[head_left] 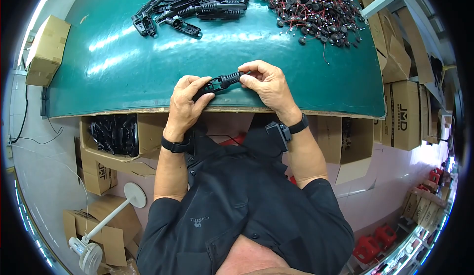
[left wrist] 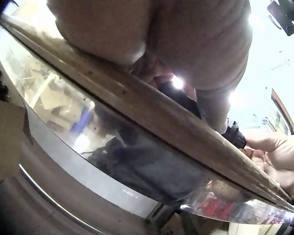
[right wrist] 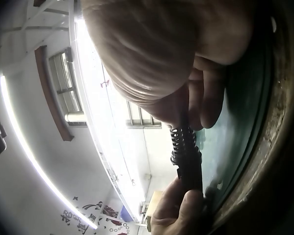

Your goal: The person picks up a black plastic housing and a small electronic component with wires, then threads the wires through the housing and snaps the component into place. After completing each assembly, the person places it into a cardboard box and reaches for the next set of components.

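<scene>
Both hands hold a long black plastic part (head_left: 223, 82) with a ribbed barrel-like section and an open, slotted body, just above the front of the green table (head_left: 123, 95). My left hand (head_left: 185, 102) grips the wider body end between thumb and fingers. At the narrow ribbed end, my right hand (head_left: 269, 85) pinches the tip with thumb and forefinger. The right wrist view shows the ribbed section (right wrist: 185, 147) running between the two hands, its tip hidden by the right fingers. In the left wrist view the table edge covers much of the part.
A heap of similar black plastic parts (head_left: 197, 6) lies at the table's far side. To its right spreads a pile of small black discs with red wires (head_left: 321, 13). Cardboard boxes (head_left: 402, 114) stand at the right, and an open box of black parts (head_left: 116, 134) sits below the front edge.
</scene>
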### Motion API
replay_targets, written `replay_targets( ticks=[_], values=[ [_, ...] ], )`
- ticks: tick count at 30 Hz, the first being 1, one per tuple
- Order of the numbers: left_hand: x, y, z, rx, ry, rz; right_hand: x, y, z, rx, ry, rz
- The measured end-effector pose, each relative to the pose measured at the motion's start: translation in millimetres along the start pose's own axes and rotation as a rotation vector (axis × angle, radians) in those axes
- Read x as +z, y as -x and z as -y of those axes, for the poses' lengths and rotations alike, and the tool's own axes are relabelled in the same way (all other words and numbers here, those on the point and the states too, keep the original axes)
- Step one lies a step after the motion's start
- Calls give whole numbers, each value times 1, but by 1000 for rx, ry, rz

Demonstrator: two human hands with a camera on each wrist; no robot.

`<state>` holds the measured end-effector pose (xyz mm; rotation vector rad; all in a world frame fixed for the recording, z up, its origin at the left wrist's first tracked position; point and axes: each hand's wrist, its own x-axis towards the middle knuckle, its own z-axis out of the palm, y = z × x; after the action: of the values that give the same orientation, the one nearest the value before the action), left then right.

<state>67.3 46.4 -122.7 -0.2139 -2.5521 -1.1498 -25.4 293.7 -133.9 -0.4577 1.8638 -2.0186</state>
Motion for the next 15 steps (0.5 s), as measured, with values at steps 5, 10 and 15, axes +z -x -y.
replay_targets(
  ticks=[5,10,15],
  values=[
    [0,0,1,11,-8,1,-1,2,4,-25,49,-1],
    [0,0,0,18,-10,3,-4,2,0,-110,132,8],
    [0,0,1,22,-16,7,-1,4,5,-51,93,-7]
  ],
)
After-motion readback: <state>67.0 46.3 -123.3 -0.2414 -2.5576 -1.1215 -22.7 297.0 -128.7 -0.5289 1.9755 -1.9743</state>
